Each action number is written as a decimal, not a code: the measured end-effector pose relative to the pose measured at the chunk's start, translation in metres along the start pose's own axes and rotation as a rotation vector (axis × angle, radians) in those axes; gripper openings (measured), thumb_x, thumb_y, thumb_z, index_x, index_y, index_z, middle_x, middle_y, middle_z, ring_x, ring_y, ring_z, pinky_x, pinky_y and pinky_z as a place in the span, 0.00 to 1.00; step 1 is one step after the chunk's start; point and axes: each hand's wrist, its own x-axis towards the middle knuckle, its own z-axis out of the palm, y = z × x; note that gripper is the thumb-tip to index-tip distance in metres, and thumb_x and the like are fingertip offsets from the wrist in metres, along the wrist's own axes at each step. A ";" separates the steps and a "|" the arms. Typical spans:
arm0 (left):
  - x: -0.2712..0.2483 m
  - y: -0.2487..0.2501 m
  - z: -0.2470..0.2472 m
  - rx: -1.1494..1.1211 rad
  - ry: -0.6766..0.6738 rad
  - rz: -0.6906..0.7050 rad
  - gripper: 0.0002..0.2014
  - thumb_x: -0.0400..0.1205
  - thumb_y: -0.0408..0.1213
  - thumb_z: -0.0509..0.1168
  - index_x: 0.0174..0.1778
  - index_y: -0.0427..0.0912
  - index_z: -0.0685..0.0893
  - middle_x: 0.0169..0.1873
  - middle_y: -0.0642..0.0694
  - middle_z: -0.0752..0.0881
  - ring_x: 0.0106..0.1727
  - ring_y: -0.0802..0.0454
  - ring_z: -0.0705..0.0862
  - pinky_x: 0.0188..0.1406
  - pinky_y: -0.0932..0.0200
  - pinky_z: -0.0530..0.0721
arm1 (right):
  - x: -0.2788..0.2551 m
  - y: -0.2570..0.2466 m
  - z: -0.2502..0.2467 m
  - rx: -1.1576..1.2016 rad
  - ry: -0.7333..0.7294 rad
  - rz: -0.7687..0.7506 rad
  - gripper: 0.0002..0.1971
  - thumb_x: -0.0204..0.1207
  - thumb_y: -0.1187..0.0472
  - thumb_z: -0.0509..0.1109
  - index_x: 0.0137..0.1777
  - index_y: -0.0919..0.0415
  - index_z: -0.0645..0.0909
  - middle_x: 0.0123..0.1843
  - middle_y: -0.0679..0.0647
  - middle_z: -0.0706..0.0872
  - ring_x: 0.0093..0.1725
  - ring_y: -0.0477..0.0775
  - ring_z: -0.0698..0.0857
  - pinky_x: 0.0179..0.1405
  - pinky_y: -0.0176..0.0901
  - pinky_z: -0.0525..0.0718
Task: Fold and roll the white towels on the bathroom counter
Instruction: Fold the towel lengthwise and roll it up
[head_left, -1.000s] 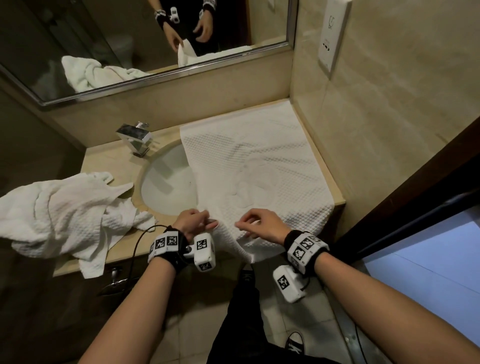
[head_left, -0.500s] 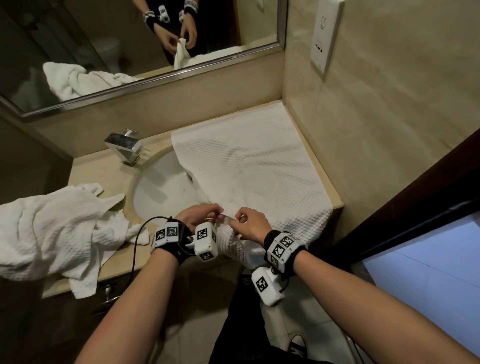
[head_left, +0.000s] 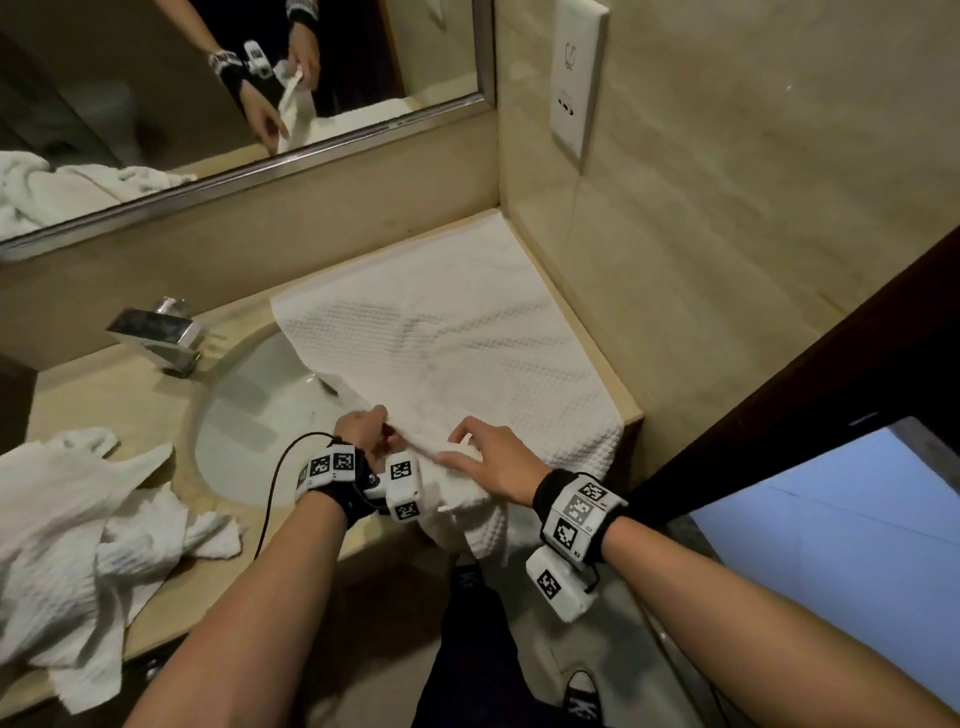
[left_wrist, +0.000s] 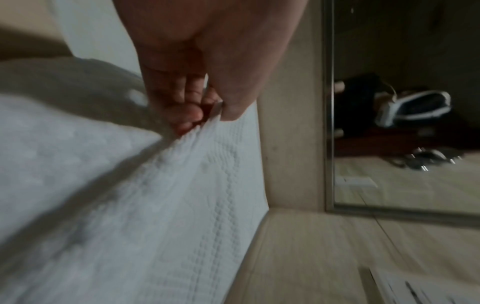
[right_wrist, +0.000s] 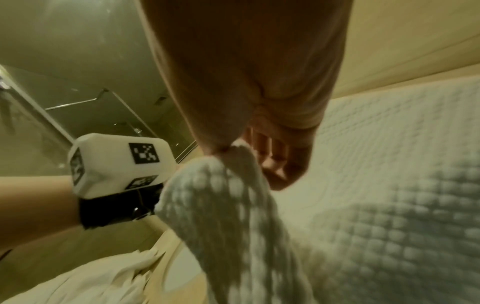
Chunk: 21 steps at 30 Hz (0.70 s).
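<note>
A white waffle towel (head_left: 457, 343) lies spread over the right end of the counter (head_left: 119, 395), its near part hanging past the front edge. My left hand (head_left: 387, 423) pinches the towel's hem between thumb and fingers; the left wrist view shows that pinch (left_wrist: 210, 121) on the ribbed border (left_wrist: 215, 185). Just to its right, my right hand (head_left: 460, 441) grips a bunched fold of the same towel, seen close in the right wrist view (right_wrist: 241, 152). A second white towel (head_left: 78, 545) lies crumpled at the counter's left end.
The sink basin (head_left: 249, 415) sits left of the spread towel, whose left edge overlaps its rim. A chrome faucet (head_left: 156, 338) stands behind it. The mirror (head_left: 234, 104) runs along the back wall, and a wall socket (head_left: 576, 78) is on the right wall.
Both hands have gathered the towel's near edge. They came close together, then the right hand drew a little to the right with a bunched fold.
</note>
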 end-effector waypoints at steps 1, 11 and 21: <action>0.001 0.006 0.006 0.004 0.013 0.042 0.08 0.80 0.28 0.58 0.34 0.34 0.74 0.24 0.37 0.75 0.21 0.48 0.71 0.16 0.67 0.72 | 0.000 0.003 -0.004 -0.044 -0.022 0.011 0.21 0.78 0.43 0.70 0.61 0.59 0.78 0.48 0.53 0.82 0.48 0.53 0.80 0.44 0.41 0.72; -0.025 0.091 0.132 0.092 -0.322 0.423 0.13 0.84 0.29 0.55 0.32 0.38 0.70 0.24 0.39 0.80 0.20 0.45 0.80 0.23 0.58 0.84 | 0.001 0.073 -0.087 -0.334 -0.168 0.473 0.26 0.76 0.66 0.75 0.73 0.65 0.76 0.63 0.56 0.84 0.59 0.56 0.84 0.52 0.42 0.82; 0.025 0.103 0.148 0.554 -0.422 0.391 0.10 0.84 0.38 0.63 0.39 0.38 0.78 0.35 0.39 0.88 0.29 0.46 0.84 0.32 0.55 0.87 | 0.028 0.096 -0.094 -0.365 0.033 0.701 0.08 0.78 0.58 0.66 0.47 0.63 0.82 0.58 0.62 0.88 0.55 0.62 0.87 0.43 0.43 0.80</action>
